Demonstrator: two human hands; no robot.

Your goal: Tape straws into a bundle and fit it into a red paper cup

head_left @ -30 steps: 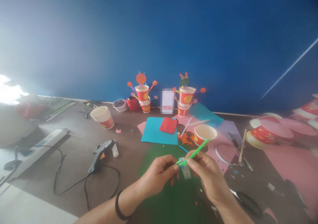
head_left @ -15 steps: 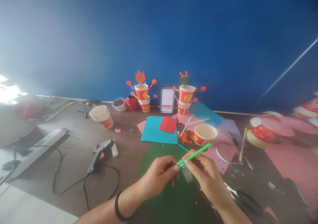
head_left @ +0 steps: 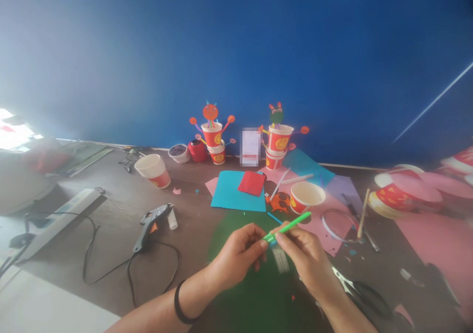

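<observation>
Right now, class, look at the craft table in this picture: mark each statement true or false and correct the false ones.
1. Both hands, left hand and right hand, pinch a green straw. True.
2. The glue gun is in the left hand. False: it lies on the table, untouched.
3. A red square lies on a blue sheet. True.
4. The wall is yellow. False: it is blue.
5. Scissors lie right of the right hand. True.

No readable text anywhere; the red paper cups (head_left: 281,141) at the far tabletop edge carry only blurred yellow emblems.
</observation>
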